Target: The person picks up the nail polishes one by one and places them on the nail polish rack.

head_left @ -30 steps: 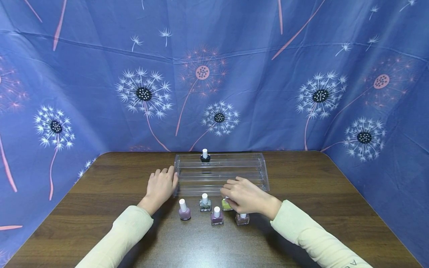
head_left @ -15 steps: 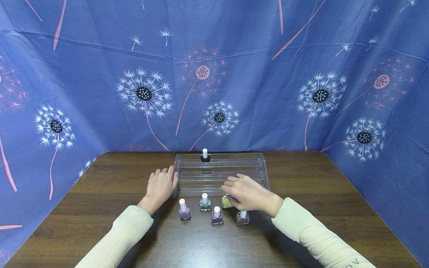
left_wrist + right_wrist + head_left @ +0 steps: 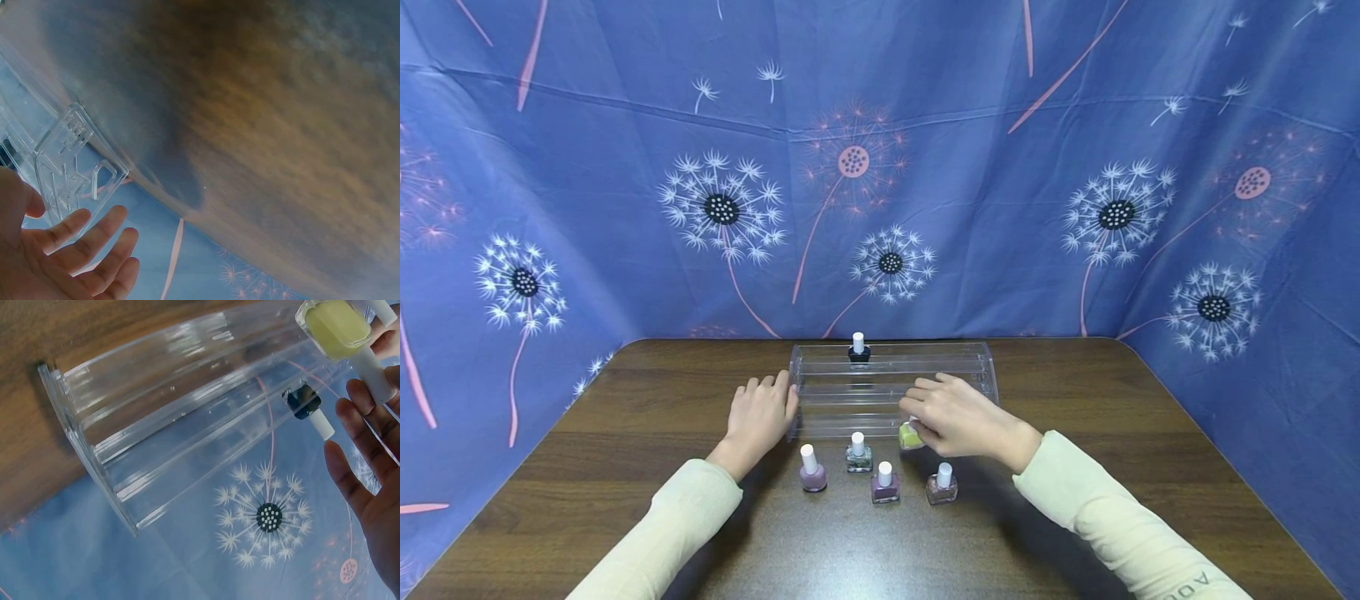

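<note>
My right hand (image 3: pixel 964 418) pinches a yellow-green nail polish bottle (image 3: pixel 337 328) by its white cap. The bottle is held above the table, at the front of a clear tiered display rack (image 3: pixel 880 388). Fingers partly cover it in the head view. On the rack's top tier stands a black nail polish bottle (image 3: pixel 859 353). Beside the rack's left end lies my left hand (image 3: pixel 758 418), its fingers loosely extended close to the clear end panel (image 3: pixel 78 162). Whether they touch the panel I cannot tell.
Several white-capped nail polish bottles stand in front of the rack: a lilac one (image 3: pixel 813 477), a glittery grey one (image 3: pixel 859 457), a purple one (image 3: pixel 885 487) and a brownish one (image 3: pixel 942 489). Behind the wooden table (image 3: pixel 1097 433) hangs a blue dandelion-print cloth (image 3: pixel 985 208).
My right hand has lifted the yellow-green nail polish bottle and moved it toward the rack, uncovering the brownish bottle's cap. The left hand has stayed in place.
</note>
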Available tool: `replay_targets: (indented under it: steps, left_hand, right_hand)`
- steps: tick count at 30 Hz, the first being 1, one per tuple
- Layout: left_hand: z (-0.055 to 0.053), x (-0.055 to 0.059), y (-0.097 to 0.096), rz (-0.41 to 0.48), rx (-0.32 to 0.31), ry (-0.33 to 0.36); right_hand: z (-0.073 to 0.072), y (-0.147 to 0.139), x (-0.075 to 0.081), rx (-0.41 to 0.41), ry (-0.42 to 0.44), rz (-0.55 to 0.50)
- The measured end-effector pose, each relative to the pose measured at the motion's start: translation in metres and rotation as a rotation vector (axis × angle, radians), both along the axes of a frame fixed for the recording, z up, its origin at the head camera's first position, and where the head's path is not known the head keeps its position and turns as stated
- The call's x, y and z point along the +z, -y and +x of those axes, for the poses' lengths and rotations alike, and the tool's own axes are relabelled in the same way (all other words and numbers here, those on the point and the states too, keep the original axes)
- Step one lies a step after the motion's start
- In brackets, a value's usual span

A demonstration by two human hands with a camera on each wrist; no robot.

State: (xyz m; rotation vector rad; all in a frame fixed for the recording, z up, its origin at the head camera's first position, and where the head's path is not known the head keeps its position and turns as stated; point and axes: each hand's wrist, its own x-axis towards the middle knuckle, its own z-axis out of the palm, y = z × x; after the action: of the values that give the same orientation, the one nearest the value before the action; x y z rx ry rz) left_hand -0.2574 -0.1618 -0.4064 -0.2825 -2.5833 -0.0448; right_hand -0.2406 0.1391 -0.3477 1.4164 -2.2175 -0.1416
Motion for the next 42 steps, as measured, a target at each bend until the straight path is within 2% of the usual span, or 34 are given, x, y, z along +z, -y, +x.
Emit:
replay_targets:
  steps: [16, 27, 42]
  left_hand:
    - [0.0, 0.0, 0.001, -0.01, -0.006, 0.004]
    - [-0.001, 0.0, 0.001, -0.007, -0.001, 0.012]
    - [-0.001, 0.0, -0.001, 0.017, 0.007, 0.011]
  right_hand:
    - [-0.017, -0.01, 0.015, -0.024, 0.008, -0.077]
    - [-0.031, -0.015, 0.025, -0.087, 0.005, -0.099]
    - [-0.053, -0.023, 0.044, -0.17, 0.05, -0.16]
